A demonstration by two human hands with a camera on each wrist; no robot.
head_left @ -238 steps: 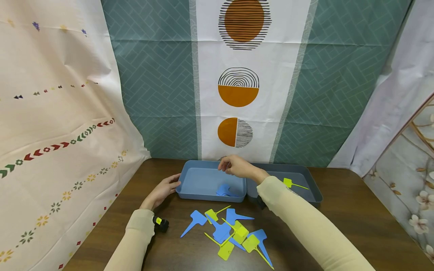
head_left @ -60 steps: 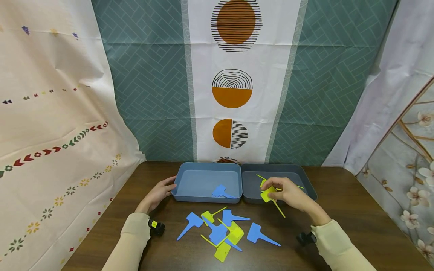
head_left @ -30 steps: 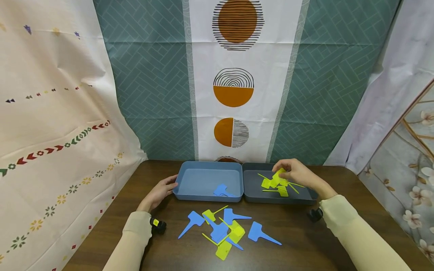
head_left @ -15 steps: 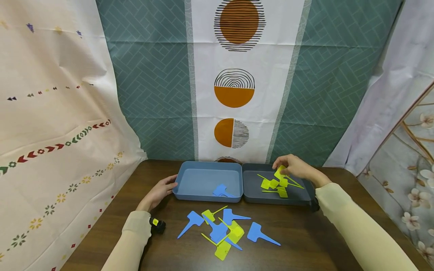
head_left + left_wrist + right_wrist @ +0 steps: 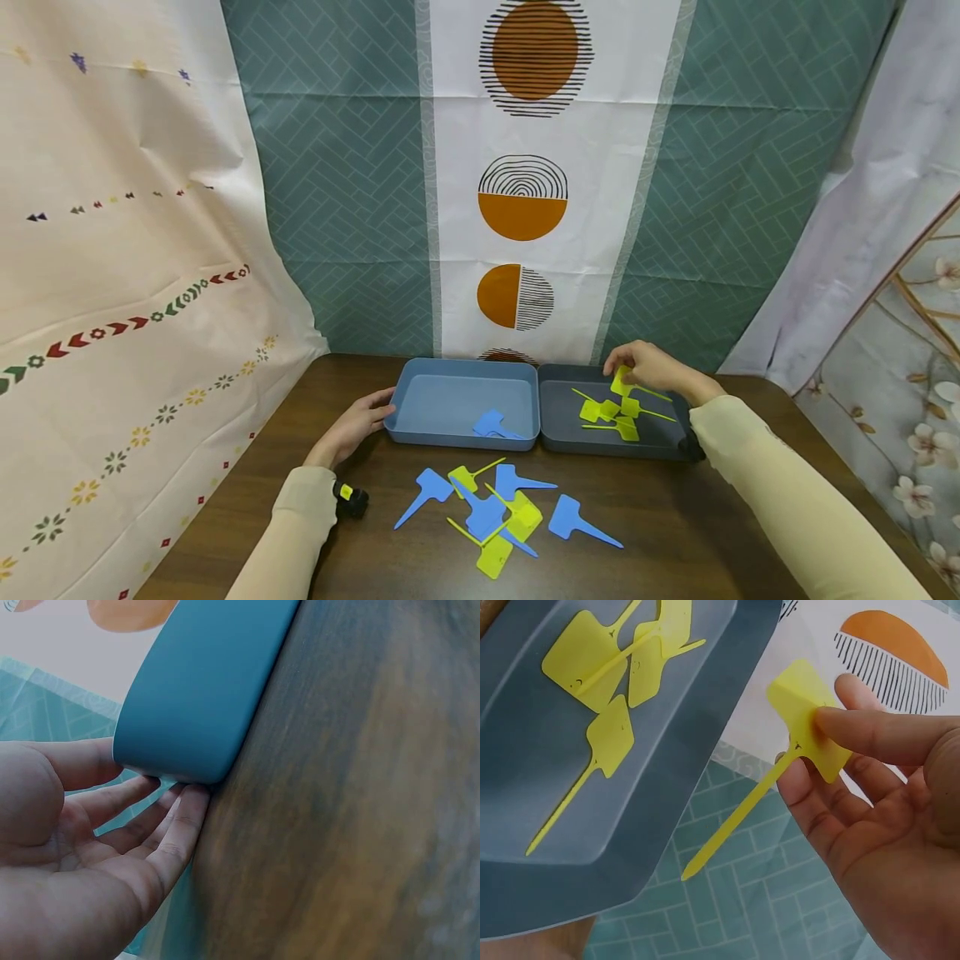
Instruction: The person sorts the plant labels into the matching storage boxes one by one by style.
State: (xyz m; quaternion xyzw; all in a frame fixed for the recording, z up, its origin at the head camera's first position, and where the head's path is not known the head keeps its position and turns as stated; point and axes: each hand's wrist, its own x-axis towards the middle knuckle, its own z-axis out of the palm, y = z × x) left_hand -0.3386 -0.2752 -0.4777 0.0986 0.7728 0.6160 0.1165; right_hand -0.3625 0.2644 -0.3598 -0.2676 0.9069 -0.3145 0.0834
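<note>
Cream sleeves [image 5: 288, 529], black wrist cameras [image 5: 356, 502]

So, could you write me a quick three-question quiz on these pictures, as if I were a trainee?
1. Multiple choice: what does the right hand hold?
A) nothing
B) a yellow plastic-looking tag with a pointed stem
C) a blue tag

2. True or false: the light blue-grey rectangular tray holds only yellow tags.

3. Open: which part of that tray does the left hand touch?

Key
1. B
2. False. The tags visible in it are flat blue tags; several flat yellow tags lie in the dark grey rectangular tray beside it.
3. Its outer left end.
</note>
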